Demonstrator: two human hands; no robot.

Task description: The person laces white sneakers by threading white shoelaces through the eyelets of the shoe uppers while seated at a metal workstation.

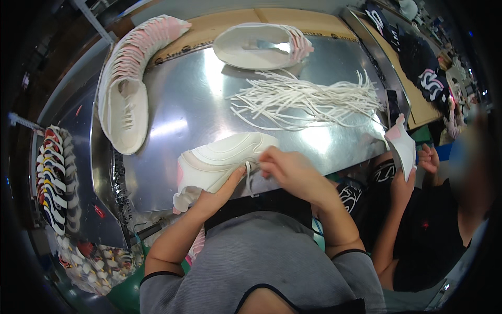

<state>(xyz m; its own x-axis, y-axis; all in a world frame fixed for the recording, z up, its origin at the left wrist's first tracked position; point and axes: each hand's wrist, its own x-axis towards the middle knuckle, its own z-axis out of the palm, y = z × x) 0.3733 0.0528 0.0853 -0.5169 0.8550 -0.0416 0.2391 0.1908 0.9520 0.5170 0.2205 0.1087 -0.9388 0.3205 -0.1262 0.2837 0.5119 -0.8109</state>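
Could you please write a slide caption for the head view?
Left hand holds a white shoe upper, right hand at its lace, loose white cords spread beyond on a metal table.

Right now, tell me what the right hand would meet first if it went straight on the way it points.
Most likely the white shoe upper held in the left hand: the right hand points leftward at its edge, where a white lace hangs. Depth makes any contact hard to judge.

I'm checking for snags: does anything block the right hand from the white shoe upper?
Nothing visible does; the right hand is at the edge of the white shoe upper held by the left hand.
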